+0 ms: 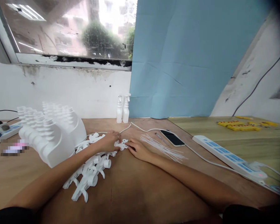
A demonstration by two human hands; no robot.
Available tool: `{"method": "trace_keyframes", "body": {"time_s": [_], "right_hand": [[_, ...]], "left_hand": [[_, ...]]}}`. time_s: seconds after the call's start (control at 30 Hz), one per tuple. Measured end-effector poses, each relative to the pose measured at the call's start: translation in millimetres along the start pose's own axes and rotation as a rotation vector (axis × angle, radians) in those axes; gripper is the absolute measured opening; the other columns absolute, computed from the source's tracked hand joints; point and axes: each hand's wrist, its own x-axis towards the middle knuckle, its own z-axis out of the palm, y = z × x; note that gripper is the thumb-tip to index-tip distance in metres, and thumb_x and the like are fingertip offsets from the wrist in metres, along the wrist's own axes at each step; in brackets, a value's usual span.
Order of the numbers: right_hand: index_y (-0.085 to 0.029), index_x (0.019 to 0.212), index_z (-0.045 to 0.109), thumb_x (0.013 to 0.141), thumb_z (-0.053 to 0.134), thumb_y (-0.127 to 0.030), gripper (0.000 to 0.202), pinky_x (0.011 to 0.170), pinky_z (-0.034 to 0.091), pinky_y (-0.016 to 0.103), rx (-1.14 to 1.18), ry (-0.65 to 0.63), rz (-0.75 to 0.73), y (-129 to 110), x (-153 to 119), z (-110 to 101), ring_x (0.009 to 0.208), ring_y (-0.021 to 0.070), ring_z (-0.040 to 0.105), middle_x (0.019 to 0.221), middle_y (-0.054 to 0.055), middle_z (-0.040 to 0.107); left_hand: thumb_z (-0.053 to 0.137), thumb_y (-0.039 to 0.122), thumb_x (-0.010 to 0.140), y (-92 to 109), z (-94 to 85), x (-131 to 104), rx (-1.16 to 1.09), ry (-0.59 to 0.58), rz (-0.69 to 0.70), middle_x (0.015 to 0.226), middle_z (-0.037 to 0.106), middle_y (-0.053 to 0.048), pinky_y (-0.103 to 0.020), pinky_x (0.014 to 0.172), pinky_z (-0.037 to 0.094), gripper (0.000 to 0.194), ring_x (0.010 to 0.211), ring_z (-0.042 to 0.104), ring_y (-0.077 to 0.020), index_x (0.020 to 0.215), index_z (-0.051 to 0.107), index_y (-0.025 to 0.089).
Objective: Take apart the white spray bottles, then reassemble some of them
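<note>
Close together over the wooden table, my two hands meet at some small white plastic parts (121, 144). My left hand (110, 141) is curled down with its fingers and thumb around the left end of them. The thumb and fingertips of my right hand (138, 150) pinch at the right end. The fingers hide much of these parts, so their exact kind is unclear. Under and beside my left forearm lies a heap of white trigger spray heads (92, 169), with round collars and curved triggers. Thin white dip tubes (164, 148) lie loose to the right of my right hand.
White bottles (53, 137) stand in packed rows at the left. Two spray bottles (123, 109) stand upright by the wall. A phone (172, 137), a pen (161, 138) and a power strip (228, 157) with its white cable lie right. Yellow pieces (239, 125) lie farther off.
</note>
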Motion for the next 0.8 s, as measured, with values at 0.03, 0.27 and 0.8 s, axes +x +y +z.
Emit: {"method": "trace_keyframes", "body": {"time_s": [0.03,0.27,0.8], "right_hand": [[-0.018,0.111,0.065,0.088,0.05,-0.01,0.028,0.085,0.047,0.035,-0.002,0.003,-0.001,0.3,-0.1,-0.2,0.094,0.021,0.057,0.099,0.01,0.062],[-0.019,0.102,0.069,0.086,0.051,-0.006,0.027,0.078,0.047,0.033,0.01,0.032,-0.004,-1.8,0.5,-5.0,0.085,0.0197,0.059,0.09,0.008,0.065],[-0.02,0.108,0.067,0.091,0.048,-0.013,0.026,0.073,0.05,0.029,0.131,0.152,-0.121,-26.7,-5.2,-20.4,0.083,0.0157,0.059,0.096,0.007,0.062]], "left_hand": [[0.072,0.034,0.072,-0.6,2.5,-0.9,-0.006,-0.013,0.011,0.117,0.06,-0.008,-0.04,0.098,0.039,0.032,0.114,0.049,-0.0293,0.1,0.065,0.02],[0.071,0.025,0.068,2.2,3.4,-0.8,-0.077,0.031,-0.001,0.113,0.06,-0.011,-0.042,0.095,0.042,0.025,0.109,0.052,-0.0305,0.092,0.066,0.018],[0.072,0.049,0.072,58.0,4.2,-63.0,-0.44,-0.122,-0.192,0.078,0.063,0.001,-0.026,0.061,0.038,0.038,0.07,0.056,-0.0168,0.095,0.063,0.019]]}}
